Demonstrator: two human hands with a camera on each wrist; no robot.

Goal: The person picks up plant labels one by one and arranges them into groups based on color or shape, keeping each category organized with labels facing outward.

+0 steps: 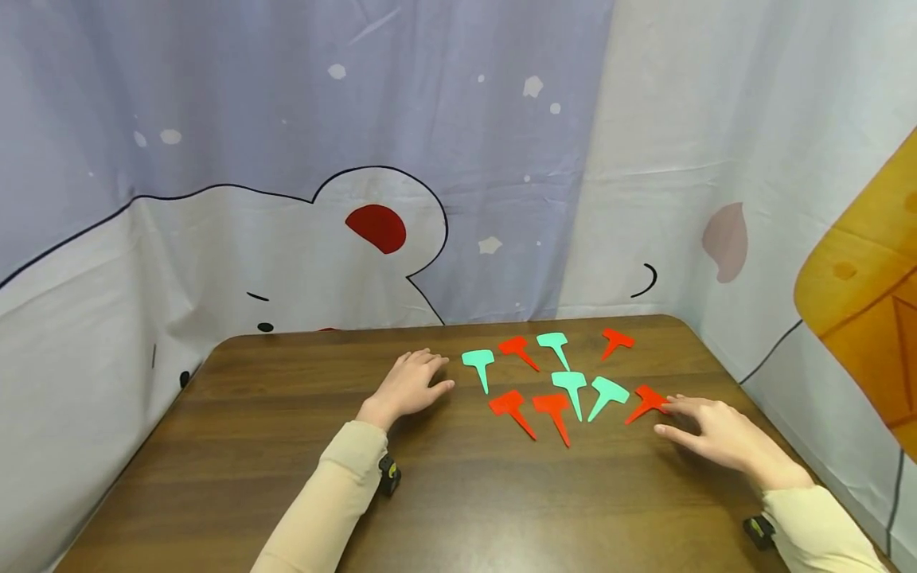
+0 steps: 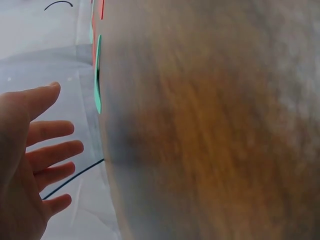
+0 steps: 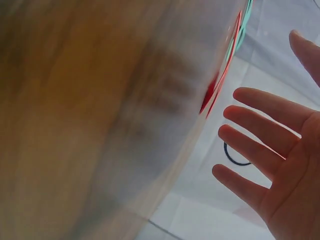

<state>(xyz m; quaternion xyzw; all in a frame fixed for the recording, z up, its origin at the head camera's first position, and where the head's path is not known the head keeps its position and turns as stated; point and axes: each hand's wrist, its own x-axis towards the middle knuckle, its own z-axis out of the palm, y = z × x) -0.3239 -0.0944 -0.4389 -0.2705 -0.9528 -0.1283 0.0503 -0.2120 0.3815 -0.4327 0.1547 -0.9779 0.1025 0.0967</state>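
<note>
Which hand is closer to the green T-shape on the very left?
The left hand. It is just left of that green T-shape, not touching it; the right hand is far to its right, by a red T-shape.

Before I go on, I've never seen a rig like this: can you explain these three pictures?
There is no machine, only a person working bare-handed. The wide picture is taken from the person's head, the other two from the wrists. On the table lie five red tags and four green tags. The left hand is open beside the leftmost green tag; the right hand is open at the rightmost red tag, whether touching it I can't tell. Neither holds anything.
</note>
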